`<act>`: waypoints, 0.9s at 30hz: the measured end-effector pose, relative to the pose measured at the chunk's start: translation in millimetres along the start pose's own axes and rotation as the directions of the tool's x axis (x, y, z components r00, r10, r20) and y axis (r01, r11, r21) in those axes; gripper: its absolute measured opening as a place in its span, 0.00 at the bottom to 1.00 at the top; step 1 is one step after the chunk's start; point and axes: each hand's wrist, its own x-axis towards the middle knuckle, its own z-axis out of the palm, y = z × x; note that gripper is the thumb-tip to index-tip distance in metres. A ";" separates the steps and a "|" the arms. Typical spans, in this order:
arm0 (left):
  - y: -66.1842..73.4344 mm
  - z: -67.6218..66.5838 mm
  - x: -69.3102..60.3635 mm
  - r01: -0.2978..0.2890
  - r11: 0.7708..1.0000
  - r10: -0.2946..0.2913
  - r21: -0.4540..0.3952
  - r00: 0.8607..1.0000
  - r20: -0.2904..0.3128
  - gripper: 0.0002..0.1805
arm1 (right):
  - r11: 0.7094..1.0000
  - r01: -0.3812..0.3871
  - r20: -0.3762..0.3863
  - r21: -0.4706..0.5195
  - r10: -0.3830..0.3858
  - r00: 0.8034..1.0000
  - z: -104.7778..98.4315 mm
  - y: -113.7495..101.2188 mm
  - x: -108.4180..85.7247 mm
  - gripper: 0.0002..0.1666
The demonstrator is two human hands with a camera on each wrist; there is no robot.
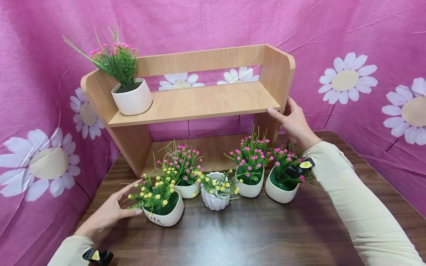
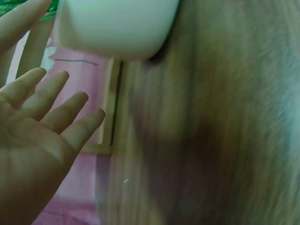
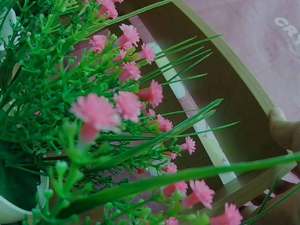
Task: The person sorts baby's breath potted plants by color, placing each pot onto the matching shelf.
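A two-tier wooden shelf [image 1: 196, 99] stands on the table. My right hand [image 1: 296, 123] grips its right side, thumb at the front edge and fingers around the outer face. In the right wrist view the thumb [image 3: 285, 129] lies on the panel's edge, partly behind pink flowers. My left hand [image 1: 111, 210] is beside a white pot of yellow flowers [image 1: 166, 214], fingers spread and thumb near its wall; contact cannot be told. The left wrist view shows those fingers [image 2: 70, 110] extended below the white pot [image 2: 117, 28].
A pink-flowered pot [image 1: 131, 98] sits on the upper board's left end. Before the shelf stand a fluted white pot [image 1: 215, 201] with yellow flowers and several pink-flowered pots, one [image 1: 282, 190] under my right wrist. Pink daisy-print cloth [image 1: 359, 29] hangs behind the brown table [image 1: 233, 236].
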 end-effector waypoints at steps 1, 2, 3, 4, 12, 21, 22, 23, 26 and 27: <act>-0.3 2.6 0.5 0.036 0.999 -0.036 0.010 0.999 -0.002 0.45 | 1.000 0.002 0.001 -0.008 -0.002 1.000 0.2 -0.4 0.0 0.43; -0.3 4.9 1.1 0.067 0.997 -0.067 0.031 0.998 -0.011 0.46 | 1.000 0.003 0.000 -0.009 -0.003 1.000 0.3 -0.6 0.2 0.43; -0.4 7.1 1.9 0.099 0.994 -0.098 0.042 0.995 -0.018 0.47 | 1.000 0.003 0.000 -0.010 -0.003 1.000 0.3 -0.8 0.2 0.44; -0.7 8.8 2.7 0.116 0.991 -0.115 0.060 0.993 -0.021 0.47 | 1.000 0.003 0.000 -0.010 -0.002 1.000 0.4 -1.0 0.2 0.44; -7.7 16.3 8.4 0.139 0.990 -0.139 0.013 0.990 0.030 0.45 | 1.000 -0.002 0.001 -0.022 0.002 1.000 -0.9 -0.9 -1.5 0.43; -19.4 11.4 18.3 0.032 0.999 -0.029 -0.011 0.979 0.202 0.44 | 1.000 -0.006 -0.004 -0.029 0.006 1.000 0.3 -1.6 -2.1 0.43; -19.7 10.9 18.5 0.032 0.999 -0.029 -0.007 0.977 0.209 0.44 | 0.999 -0.004 -0.003 -0.032 0.004 1.000 0.6 -1.3 -2.1 0.43; -19.6 10.4 18.5 0.042 0.999 -0.042 0.004 0.977 0.209 0.45 | 0.999 -0.005 -0.003 -0.033 0.005 1.000 1.0 -1.0 -2.0 0.43; -15.1 10.1 17.1 0.108 0.993 -0.116 0.057 0.979 0.170 0.49 | 0.999 -0.004 -0.005 -0.035 0.004 1.000 1.4 -0.1 -1.6 0.43; -13.1 10.1 16.6 0.138 0.988 -0.148 0.075 0.977 0.153 0.51 | 0.999 -0.003 -0.006 -0.032 0.003 1.000 1.1 0.1 -1.6 0.43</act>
